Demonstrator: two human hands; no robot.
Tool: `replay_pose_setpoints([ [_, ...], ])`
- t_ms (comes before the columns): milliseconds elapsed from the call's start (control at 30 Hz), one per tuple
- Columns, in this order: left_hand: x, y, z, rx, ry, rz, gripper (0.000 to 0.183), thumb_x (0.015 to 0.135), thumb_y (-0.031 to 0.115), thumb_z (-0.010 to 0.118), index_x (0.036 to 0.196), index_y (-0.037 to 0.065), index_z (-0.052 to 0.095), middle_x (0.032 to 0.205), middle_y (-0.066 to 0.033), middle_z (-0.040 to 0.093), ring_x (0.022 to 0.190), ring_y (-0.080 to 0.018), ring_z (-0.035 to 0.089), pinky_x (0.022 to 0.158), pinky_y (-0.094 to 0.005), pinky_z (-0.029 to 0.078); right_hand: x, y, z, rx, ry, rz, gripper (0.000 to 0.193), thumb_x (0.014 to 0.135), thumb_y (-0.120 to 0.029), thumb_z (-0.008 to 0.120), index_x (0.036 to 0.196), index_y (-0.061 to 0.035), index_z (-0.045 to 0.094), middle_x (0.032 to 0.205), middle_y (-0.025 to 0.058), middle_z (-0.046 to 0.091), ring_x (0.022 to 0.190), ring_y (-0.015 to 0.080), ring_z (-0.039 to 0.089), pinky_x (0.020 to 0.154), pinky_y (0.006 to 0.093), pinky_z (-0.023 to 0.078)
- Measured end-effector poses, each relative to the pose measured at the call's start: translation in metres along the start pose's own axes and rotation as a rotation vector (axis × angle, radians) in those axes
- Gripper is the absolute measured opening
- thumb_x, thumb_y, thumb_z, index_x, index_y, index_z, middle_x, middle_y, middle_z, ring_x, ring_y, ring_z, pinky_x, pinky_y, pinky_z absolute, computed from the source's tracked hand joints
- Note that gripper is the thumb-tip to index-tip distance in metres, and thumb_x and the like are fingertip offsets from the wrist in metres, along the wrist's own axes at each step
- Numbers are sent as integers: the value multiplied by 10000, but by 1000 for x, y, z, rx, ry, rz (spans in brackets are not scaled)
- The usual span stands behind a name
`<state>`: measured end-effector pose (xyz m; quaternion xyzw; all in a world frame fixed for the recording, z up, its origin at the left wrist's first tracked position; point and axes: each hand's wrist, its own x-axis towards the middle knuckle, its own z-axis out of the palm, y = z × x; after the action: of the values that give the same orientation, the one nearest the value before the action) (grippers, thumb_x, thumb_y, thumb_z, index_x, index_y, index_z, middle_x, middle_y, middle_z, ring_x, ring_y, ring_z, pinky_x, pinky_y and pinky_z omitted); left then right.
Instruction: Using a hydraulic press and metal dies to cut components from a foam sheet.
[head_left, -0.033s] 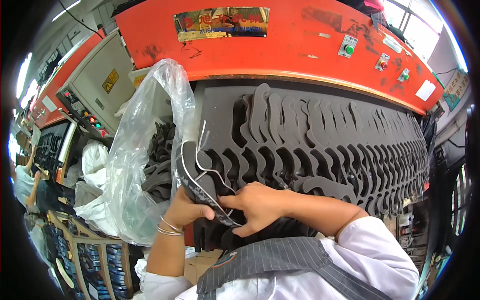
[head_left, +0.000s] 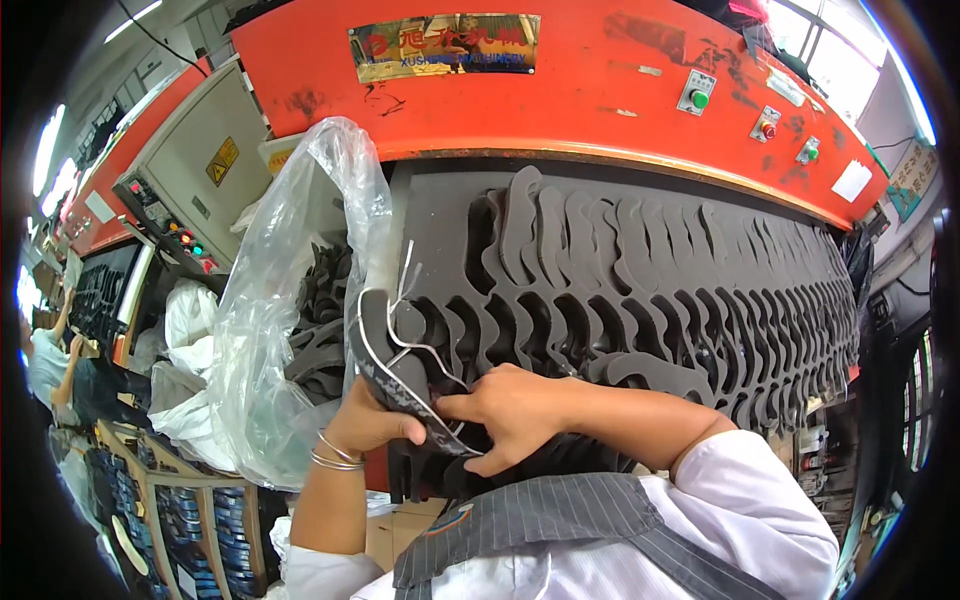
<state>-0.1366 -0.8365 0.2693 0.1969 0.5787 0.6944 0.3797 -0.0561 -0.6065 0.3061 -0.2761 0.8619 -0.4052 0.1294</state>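
Note:
A sole-shaped cutting die (head_left: 371, 345) with thin bright metal edges and a cross brace stands tilted between my hands at the left end of the foam sheet. My left hand (head_left: 374, 425), two silver bangles on its wrist, grips the die's outer left wall with the thumb over it. Closed around the die's lower right end, my right hand (head_left: 510, 410) has its fingers bent into the frame. Inside the die shows dark grey foam (head_left: 408, 375), partly hidden by my fingers. Beneath lies the dark grey foam sheet (head_left: 435, 200), with rows of curved cut-outs.
Left of the sheet, a clear plastic bag (head_left: 262, 350) holds several dark foam pieces. An orange machine beam (head_left: 600, 90) with push buttons spans the far side. A loose foam piece (head_left: 650, 375) lies beyond my right forearm. Further left, a person (head_left: 50, 365) works at another machine.
The die has tipped slightly in my hands, its upper end shifting a little left and down. More of the dark foam inside it shows. Both hands keep their grip.

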Motion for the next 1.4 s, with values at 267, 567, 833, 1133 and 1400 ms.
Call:
replay_pose_setpoints([
  [267,-34,46,-105,557,865,-84,311,735,189,729,942,-33,661,830,-129,694,742,-202,673,675,-285,521,32,27,-17,26,281,312,552,710,-381,674,1038,54,582,773,250,650,736,401,657,696,461,522],
  [567,85,13,-66,-77,450,150,522,828,227,611,1205,-131,554,1214,-205,617,1132,-261,592,1026,-347,417,132,108,-40,-203,270,666,748,817,-492,593,1276,84,460,1105,289,629,1065,422,610,926,452,479],
  [833,150,-20,-49,-143,357,41,447,789,207,664,1175,-7,601,1058,-46,621,946,-145,577,862,-284,453,77,153,-22,-250,458,219,790,734,-277,794,1400,-73,422,1045,163,619,1016,345,585,883,413,480],
  [1133,166,-28,-38,-49,431,-32,358,790,186,667,1104,29,600,958,-26,608,868,-139,585,800,-268,471,76,164,-28,-247,544,215,735,697,-234,790,1356,-113,489,1090,85,623,1020,279,616,833,380,514],
  [1400,154,2,17,-45,675,232,336,796,137,684,1079,-32,618,1050,-80,658,959,-146,612,839,-282,475,32,130,-67,-181,506,155,809,755,-299,786,1425,-78,391,1224,206,563,1133,375,549,941,428,466],
])
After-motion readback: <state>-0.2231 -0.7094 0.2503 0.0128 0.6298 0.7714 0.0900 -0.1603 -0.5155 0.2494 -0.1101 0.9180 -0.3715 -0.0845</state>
